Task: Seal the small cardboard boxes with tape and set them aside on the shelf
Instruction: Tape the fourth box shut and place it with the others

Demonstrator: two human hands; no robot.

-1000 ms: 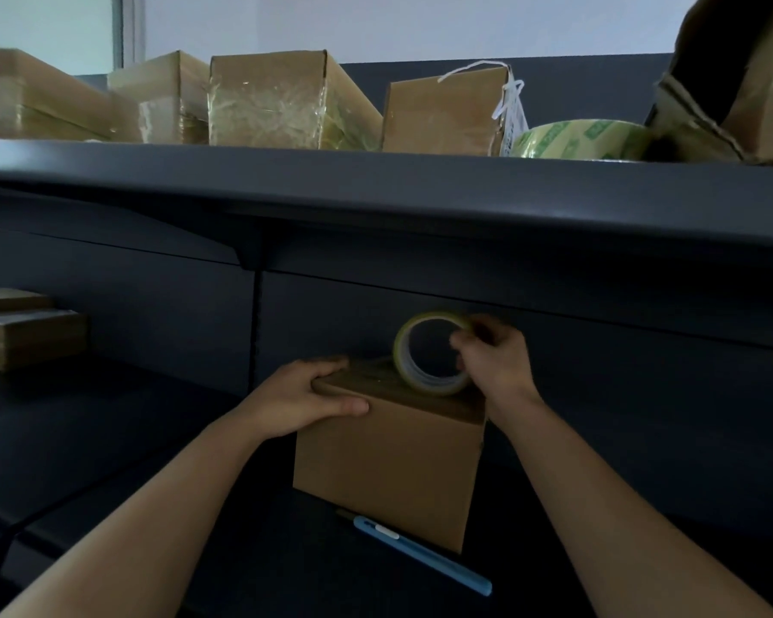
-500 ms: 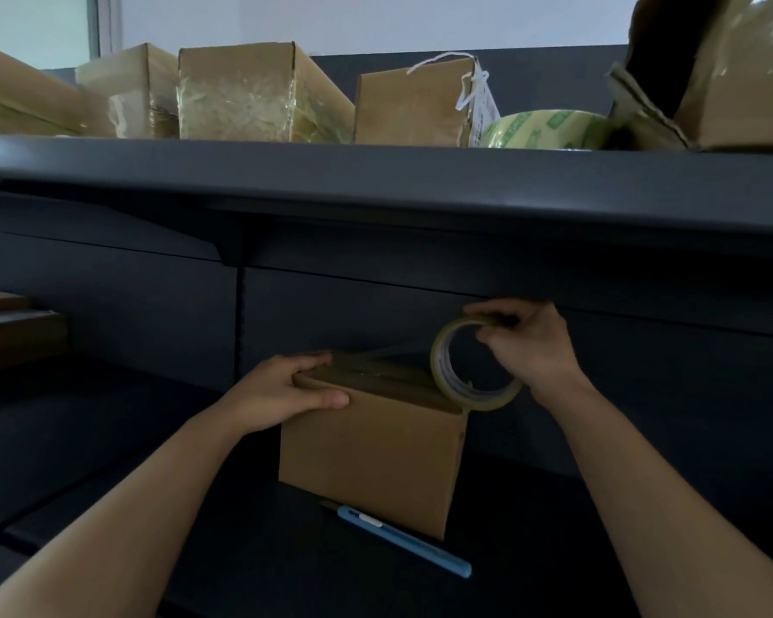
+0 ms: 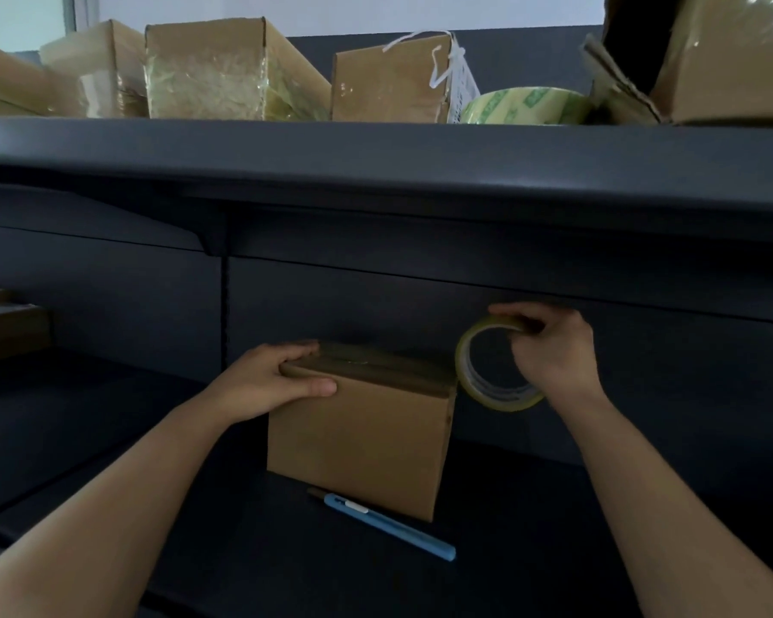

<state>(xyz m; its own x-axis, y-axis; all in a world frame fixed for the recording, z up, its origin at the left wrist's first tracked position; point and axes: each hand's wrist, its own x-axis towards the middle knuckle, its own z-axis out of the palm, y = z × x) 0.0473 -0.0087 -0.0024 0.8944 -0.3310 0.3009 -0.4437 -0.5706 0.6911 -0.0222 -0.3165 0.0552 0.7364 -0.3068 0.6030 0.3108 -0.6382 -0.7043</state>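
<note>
The left hand (image 3: 277, 381) gripped the top left edge of the small cardboard box (image 3: 358, 443), which stood on the dark lower shelf (image 3: 527, 555) with a blue cutter (image 3: 389, 526) lying just in front. At its top right corner, the right hand (image 3: 554, 350) pinched the tape roll (image 3: 487, 385).

I see my small brown box (image 3: 358, 443) standing up, flaps shut, with the tape roll (image 3: 498, 401) just beside its top at 3 o'clock

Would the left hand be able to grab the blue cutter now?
Probably, once the left hand lets go of the box: the cutter lies bare on the shelf in front of it, nothing over it.
</note>
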